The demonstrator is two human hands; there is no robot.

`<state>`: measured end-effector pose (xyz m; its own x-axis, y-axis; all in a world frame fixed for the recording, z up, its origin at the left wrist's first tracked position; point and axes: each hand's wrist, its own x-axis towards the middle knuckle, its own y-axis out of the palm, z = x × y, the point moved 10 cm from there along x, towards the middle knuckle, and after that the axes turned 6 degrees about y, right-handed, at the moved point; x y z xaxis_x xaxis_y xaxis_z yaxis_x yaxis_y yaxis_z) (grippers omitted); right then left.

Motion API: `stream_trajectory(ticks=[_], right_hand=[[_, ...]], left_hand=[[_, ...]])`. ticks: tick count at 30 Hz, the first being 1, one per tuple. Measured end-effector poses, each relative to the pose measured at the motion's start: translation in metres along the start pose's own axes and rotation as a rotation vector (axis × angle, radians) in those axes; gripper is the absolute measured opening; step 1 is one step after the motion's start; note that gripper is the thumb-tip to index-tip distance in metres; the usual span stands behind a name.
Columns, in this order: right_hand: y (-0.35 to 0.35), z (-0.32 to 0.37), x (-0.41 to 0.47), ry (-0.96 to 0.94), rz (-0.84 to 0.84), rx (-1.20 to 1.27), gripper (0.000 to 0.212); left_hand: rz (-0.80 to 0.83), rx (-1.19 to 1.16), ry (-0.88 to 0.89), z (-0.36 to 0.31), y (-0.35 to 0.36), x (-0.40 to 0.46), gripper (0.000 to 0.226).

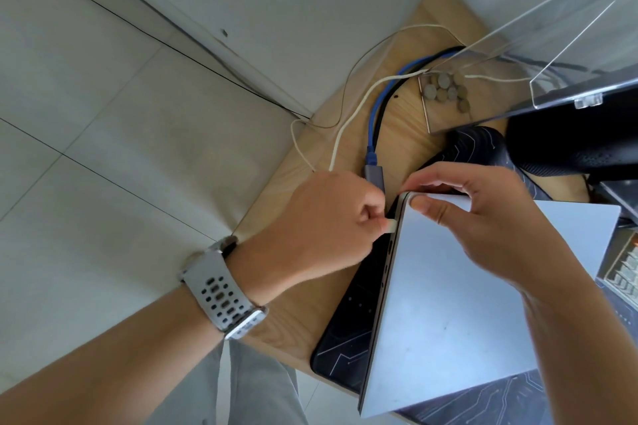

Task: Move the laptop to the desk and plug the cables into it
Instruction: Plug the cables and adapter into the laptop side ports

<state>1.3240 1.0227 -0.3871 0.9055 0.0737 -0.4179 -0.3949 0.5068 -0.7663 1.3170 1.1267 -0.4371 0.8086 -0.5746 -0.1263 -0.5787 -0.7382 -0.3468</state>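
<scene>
The plug [390,225] sits right at the laptop's [448,293] left side edge, near its far corner, pinched between the thumb and curled fingers of the left hand [331,221]. Its tip points across toward the side edge, at right angles to the laptop's long side, and it touches or nearly touches the edge; whether it is already seated in a port I cannot tell. The white cable [348,121] runs from that hand back over the desk [293,314] toward its far edge. The left hand is the nearer one to the ports, so the push is its job.

The right hand [483,214] clamps the laptop's far left corner, thumb flat on the lid and fingers wrapped over the far edge, bracing it against the push.

The laptop is closed, pale silver, smooth and matte. It lies on a dark mat [345,338] near the desk's left edge, with a row of small dark ports along its left side. A blue cable [374,124] ending in a grey adapter [374,173] lies on the desk just beyond the left hand, not yet plugged in, and probably comes next.
</scene>
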Motion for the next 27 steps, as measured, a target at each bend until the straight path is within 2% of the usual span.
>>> stream_trajectory(ticks=[1, 3, 5, 6, 8, 10, 16, 21, 27], right_hand=[[0.0, 0.0, 0.0, 0.0, -0.002, -0.007, 0.026], [-0.001, 0.001, -0.001, -0.005, -0.008, -0.02, 0.027], [-0.003, 0.0, -0.001, -0.006, -0.02, -0.022, 0.027], [-0.005, -0.002, -0.001, -0.002, -0.026, -0.022, 0.025], [-0.01, -0.006, 0.001, 0.01, -0.044, -0.028, 0.018], [-0.015, -0.01, 0.003, 0.025, -0.059, -0.031, 0.015], [-0.016, -0.014, 0.004, 0.04, -0.048, -0.04, 0.012], [-0.015, -0.015, 0.004, 0.036, -0.054, -0.032, 0.012], [-0.014, -0.012, 0.003, 0.028, -0.051, -0.02, 0.015]], left_hand=[[-0.062, -0.053, 0.012, 0.003, -0.014, 0.0, 0.025], [-0.299, -0.102, 0.046, 0.015, -0.055, -0.005, 0.018], [-0.453, -0.001, 0.068, 0.031, -0.084, -0.009, 0.016], [-0.458, 0.078, 0.062, 0.038, -0.086, -0.009, 0.02], [-0.383, 0.194, 0.047, 0.048, -0.072, -0.004, 0.022], [-0.307, 0.24, 0.051, 0.048, -0.049, -0.001, 0.014], [-0.285, 0.382, 0.104, 0.04, -0.016, 0.001, 0.007], [-0.244, 0.461, 0.236, 0.029, -0.007, -0.001, 0.031], [-0.139, 0.518, 0.267, 0.021, 0.009, 0.008, 0.048]])
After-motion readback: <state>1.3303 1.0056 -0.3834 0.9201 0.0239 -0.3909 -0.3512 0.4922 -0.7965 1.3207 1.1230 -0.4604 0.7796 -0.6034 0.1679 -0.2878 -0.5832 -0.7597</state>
